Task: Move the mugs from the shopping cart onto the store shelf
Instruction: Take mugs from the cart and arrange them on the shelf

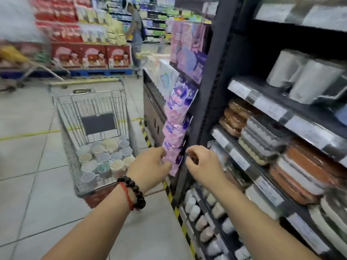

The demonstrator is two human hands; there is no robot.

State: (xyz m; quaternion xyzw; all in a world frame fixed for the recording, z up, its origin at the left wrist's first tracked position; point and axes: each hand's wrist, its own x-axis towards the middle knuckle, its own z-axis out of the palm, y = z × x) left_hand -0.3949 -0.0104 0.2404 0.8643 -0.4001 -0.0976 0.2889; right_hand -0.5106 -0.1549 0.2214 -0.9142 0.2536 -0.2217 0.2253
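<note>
Several pastel mugs [105,158] stand upright in the bottom of a wire shopping cart [71,147] on the left. My left hand [150,166], with a bead bracelet on the wrist, hovers right of the cart, its fingers loosely curled and holding nothing. My right hand [202,166] is raised in front of the black store shelf [234,156], fingers loosely curled, empty. A row of mugs [204,224] stands on the lowest shelf level below my right arm. The frame is blurred.
Pink and purple packets [176,137] hang on a strip at the shelf's end post, just beyond my hands. Stacked trays [300,166] and white canisters [309,79] fill higher shelves. Yellow-black tape [174,203] edges the shelf base. A person [136,34] stands far down the aisle.
</note>
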